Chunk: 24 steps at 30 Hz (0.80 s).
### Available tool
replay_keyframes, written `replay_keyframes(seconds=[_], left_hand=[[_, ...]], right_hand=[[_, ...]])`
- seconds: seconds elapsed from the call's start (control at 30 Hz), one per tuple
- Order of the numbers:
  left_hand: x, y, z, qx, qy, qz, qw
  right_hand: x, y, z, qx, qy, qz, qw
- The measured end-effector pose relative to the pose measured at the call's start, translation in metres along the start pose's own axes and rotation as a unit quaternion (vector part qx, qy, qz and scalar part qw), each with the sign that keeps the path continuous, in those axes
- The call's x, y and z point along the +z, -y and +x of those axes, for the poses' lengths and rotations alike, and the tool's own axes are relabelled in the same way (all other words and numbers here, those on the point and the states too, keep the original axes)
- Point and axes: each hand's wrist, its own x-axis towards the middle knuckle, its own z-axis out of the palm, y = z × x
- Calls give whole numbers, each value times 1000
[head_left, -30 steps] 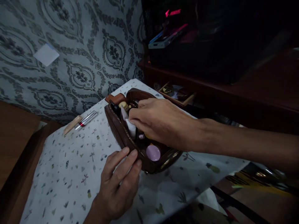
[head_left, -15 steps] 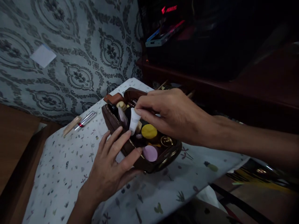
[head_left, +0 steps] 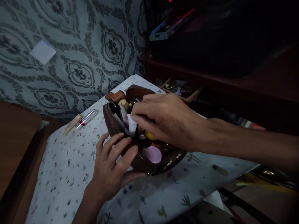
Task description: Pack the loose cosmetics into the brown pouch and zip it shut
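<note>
An open brown cosmetics pouch (head_left: 116,124) stands on the table with the patterned white cloth (head_left: 70,174). It is crammed with small items, among them a pink round lid (head_left: 154,154) and a yellow lid (head_left: 149,135). My right hand (head_left: 163,119) reaches over the pouch, its fingers pinched on a small white tube (head_left: 132,126) that stands inside. My left hand (head_left: 112,165) rests against the pouch's near side, fingers spread along the rim.
A silver lipstick (head_left: 86,118) and a beige stick (head_left: 73,123) lie on the cloth at the back left, by the patterned wall. A dark wooden cabinet (head_left: 233,84) stands right behind, with a small tray of round compacts (head_left: 179,88) at its foot.
My right hand lifted the white tube partly out of the pouch, then lowered it back in. My left hand slid up from the cloth onto the pouch's side.
</note>
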Motion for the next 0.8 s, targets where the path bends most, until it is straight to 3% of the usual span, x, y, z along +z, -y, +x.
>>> replay_keyframes(seconds=[0.17, 0.43, 0.6, 0.73, 0.8], left_hand=[[0, -1, 0, -1, -3, -4, 1000], [0, -2, 1, 3, -2, -8, 1000], [2, -1, 1, 10, -11, -7, 1000], [4, -1, -1, 10, -19, -13, 1000], [4, -2, -3, 9, -21, -16, 1000]], right_hand=[[4, 2, 4, -6, 51, -8, 999], [-1, -11, 0, -37, 7, 1, 999], [-7, -5, 14, -32, 75, -46, 996], [-5, 4, 49, -39, 151, -58, 986], [-1, 7, 71, -7, 194, -51, 980]])
